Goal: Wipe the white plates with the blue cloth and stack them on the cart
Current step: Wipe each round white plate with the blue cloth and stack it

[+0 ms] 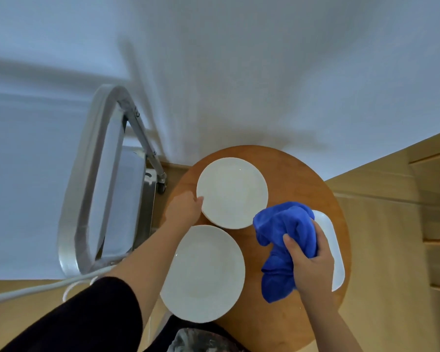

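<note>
Far plate, frame centre, on round table: left hand touches its left rim, grip unclear. Right hand, lower right, clutches bunched blue cloth beside it. Near plate below; cart left.

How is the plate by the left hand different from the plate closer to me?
The far plate sits wholly on the round table; the near plate hangs past the table's edge. The left hand holds the far plate's rim, while no hand touches the near plate. The near plate looks bigger, though it is also closer to the camera. Both are round, white and empty.
</note>
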Available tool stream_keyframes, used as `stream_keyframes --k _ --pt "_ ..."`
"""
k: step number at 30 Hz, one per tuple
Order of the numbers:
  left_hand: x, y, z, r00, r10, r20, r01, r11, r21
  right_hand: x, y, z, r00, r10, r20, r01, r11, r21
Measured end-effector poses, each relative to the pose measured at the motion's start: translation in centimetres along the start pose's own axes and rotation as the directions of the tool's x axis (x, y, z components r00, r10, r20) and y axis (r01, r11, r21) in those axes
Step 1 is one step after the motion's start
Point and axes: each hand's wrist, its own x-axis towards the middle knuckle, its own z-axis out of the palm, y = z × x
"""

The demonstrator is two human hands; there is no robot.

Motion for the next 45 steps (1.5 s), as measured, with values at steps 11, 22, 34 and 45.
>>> stream_keyframes --k 11,22,34,45 --pt "4.0 1.0 2.2 0.99 -0.131 0.058 0.135 0.989 -0.059 2.0 -1.4 0.9 0.999 0.031 -0.024 -0.031 1.0 0.001" --pt "4.9 1.0 2.0 0.995 -0.076 0.059 0.092 0.929 -0.358 3.1 -2.1 1.2 0.999 0.049 -0.01 -0.049 0.998 -0.043" --pt "0.6 3.2 0.9 0.99 -0.136 0.023 0.113 0.708 -0.698 3.5 -3.7 0.8 0.998 -0.047 0.036 0.048 0.998 -0.046" --pt "-7.6 8.1 -4.1 0.99 -0.143 0.013 0.051 0.268 -0.962 2.3 -8.3 -5.7 0.975 -0.195 0.109 0.195 0.981 0.01"
